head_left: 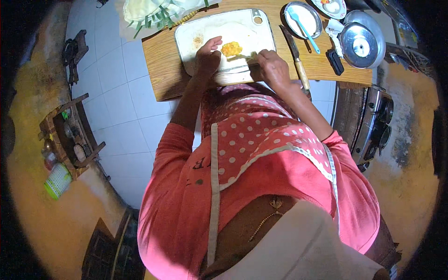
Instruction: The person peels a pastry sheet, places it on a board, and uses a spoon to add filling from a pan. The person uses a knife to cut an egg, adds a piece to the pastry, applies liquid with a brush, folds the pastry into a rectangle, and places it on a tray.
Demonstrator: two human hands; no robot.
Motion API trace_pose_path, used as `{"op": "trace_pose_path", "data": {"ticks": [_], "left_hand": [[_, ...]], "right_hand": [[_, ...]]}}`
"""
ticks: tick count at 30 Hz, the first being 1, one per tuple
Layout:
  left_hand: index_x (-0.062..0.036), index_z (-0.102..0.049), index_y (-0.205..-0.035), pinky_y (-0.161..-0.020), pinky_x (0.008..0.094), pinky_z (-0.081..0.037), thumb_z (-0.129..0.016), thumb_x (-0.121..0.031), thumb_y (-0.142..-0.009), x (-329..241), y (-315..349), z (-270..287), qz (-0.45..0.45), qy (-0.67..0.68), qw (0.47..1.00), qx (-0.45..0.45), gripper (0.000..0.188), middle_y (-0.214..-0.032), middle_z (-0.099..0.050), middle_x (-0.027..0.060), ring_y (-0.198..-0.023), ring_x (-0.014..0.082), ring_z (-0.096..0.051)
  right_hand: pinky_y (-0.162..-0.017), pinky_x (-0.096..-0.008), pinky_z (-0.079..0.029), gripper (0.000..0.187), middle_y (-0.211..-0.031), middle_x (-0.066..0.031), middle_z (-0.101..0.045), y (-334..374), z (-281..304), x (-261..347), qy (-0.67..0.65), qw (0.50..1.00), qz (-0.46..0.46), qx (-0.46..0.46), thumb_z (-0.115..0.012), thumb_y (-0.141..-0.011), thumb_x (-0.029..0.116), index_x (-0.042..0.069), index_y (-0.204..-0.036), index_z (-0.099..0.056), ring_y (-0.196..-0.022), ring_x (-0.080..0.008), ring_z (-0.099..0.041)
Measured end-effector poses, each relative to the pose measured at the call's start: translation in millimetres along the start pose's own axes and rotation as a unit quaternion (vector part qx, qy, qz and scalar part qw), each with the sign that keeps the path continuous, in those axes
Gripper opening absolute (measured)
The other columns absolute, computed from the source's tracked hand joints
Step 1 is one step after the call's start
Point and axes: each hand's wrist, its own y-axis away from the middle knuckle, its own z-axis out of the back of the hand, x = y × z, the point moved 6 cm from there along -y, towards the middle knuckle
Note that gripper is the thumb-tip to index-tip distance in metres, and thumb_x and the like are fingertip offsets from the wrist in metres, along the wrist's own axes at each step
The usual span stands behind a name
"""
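Tabletop (161, 65) cut off above; right hand (274, 69) partly hides slim utensil (242, 57).

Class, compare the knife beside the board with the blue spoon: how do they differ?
The knife has a dark blade and pale handle; the spoon is light blue.
The knife looks longer than the spoon.
The knife lies beside the board; the spoon rests in the bowl, handle over the rim.
Both slant the same way; neither is held.

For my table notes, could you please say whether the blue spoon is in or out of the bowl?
Partly in: the blue spoon has its wider end inside the bowl, its handle over the rim.
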Motion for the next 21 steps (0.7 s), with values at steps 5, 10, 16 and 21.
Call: {"op": "trace_pose_path", "data": {"ticks": [5, 10, 16, 21], "left_hand": [[-0.0002, -0.054, -0.120, -0.092, 0.0306, -0.044, -0.040, 0.002, -0.077, 5, -6, -7, 0.024, 0.051, 0.997, 0.052, 0.046, -0.110, -0.064, 0.0161, -0.099, 0.0206, -0.059], [0.0003, -0.057, -0.116, -0.085, 0.0326, -0.050, -0.045, -0.002, -0.076, 15, -1, 6, 0.036, 0.030, 0.999, -0.019, 0.042, -0.106, -0.065, 0.0185, -0.093, 0.0250, -0.064], [-0.0008, -0.056, -0.119, -0.081, 0.0280, -0.050, -0.049, 0.000, -0.082, 20, 13, 5, 0.098, 0.044, 0.994, -0.033, 0.038, -0.108, -0.064, 0.0139, -0.090, 0.0164, -0.062], [-0.0001, -0.056, -0.118, -0.079, 0.0275, -0.050, -0.051, 0.001, -0.082, 19, 27, -2, 0.098, 0.142, 0.983, -0.063, 0.037, -0.103, -0.065, 0.0105, -0.087, 0.0149, -0.062]], "right_hand": [[-0.067, -0.0405, -0.049, 0.020, -0.084, -0.0104, -0.057, -10, -7, 7, -0.022, 0.999, -0.003, -0.028, -0.063, -0.066, 0.006, 0.009, -0.085, -0.062, -0.080, -0.0297, -0.057], [-0.067, -0.0425, -0.050, 0.019, -0.085, -0.0132, -0.060, -8, -1, -5, -0.072, 0.995, -0.068, 0.016, -0.060, -0.070, 0.006, 0.010, -0.088, -0.065, -0.076, -0.0323, -0.061], [-0.071, -0.0439, -0.051, 0.027, -0.090, -0.0188, -0.060, -17, -17, -3, -0.073, 0.984, -0.110, 0.118, -0.061, -0.073, 0.008, 0.009, -0.099, -0.066, -0.082, -0.0353, -0.062], [-0.073, -0.0448, -0.051, 0.023, -0.094, -0.0208, -0.059, -19, -26, 8, -0.059, 0.982, -0.109, 0.144, -0.058, -0.074, 0.007, 0.007, -0.096, -0.065, -0.086, -0.0355, -0.062]]}}
